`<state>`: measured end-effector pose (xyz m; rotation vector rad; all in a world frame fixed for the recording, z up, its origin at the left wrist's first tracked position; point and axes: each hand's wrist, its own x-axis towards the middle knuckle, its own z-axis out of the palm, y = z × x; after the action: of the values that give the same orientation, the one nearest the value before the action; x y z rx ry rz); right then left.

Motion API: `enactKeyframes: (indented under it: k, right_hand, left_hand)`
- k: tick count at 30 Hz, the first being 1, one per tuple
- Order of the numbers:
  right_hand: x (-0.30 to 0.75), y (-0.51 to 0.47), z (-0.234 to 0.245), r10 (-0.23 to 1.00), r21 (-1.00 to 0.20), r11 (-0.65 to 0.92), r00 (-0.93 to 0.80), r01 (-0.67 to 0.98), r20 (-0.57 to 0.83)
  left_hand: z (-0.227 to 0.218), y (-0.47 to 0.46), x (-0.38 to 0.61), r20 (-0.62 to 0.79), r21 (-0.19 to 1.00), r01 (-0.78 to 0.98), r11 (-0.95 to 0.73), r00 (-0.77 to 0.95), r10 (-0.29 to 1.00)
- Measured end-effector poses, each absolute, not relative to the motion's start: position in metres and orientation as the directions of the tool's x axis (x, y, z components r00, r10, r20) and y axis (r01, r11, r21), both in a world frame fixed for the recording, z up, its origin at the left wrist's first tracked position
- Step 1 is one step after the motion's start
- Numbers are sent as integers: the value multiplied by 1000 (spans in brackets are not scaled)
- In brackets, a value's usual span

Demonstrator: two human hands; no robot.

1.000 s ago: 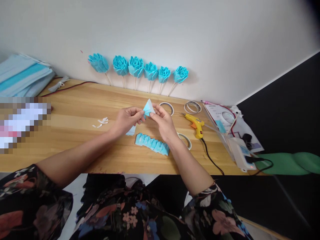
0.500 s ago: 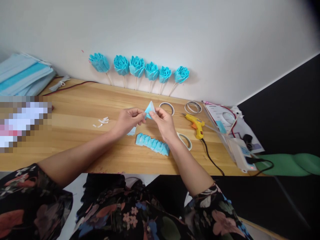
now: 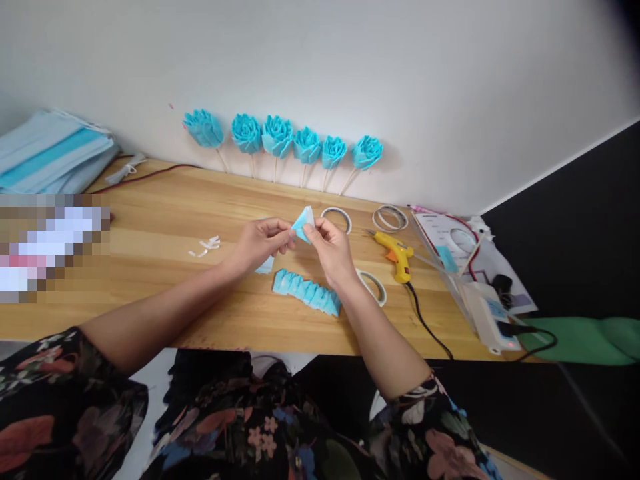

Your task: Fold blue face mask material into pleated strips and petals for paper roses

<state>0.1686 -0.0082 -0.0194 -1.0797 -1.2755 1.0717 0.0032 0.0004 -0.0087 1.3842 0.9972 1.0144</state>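
Note:
Both my hands pinch a small folded light-blue piece [image 3: 303, 223] above the wooden table [image 3: 150, 233]. My left hand [image 3: 261, 243] grips its left edge with thumb and fingers closed. My right hand [image 3: 331, 250] holds its right side, fingers curled round it. Just below my hands a row of folded blue pieces [image 3: 306, 291] lies on the table. Another pale blue scrap [image 3: 265, 266] pokes out under my left hand.
Several blue paper roses on sticks [image 3: 280, 137] lean on the wall. A yellow glue gun [image 3: 396, 253] with a black cord, tape rings [image 3: 387, 217], a tape roll [image 3: 374, 285], papers and a power strip [image 3: 487, 313] lie right. Blue masks [image 3: 47, 150] are stacked far left.
The blue piece has sunk a little lower between my fingers and is folded tighter. The view has shifted slightly.

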Motion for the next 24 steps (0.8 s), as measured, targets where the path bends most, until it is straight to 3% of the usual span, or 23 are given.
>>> enactKeyframes:
  k: [16,24]
  right_hand:
    - [169,-9,-22,978,-976,210,-23,54,209]
    - [171,-12,-17,982,-982,178,-47,-60,181]
  left_hand:
    - [-9,1,1,33,999,-31,-25,302,953]
    - [-8,4,1,33,997,-80,-14,248,968]
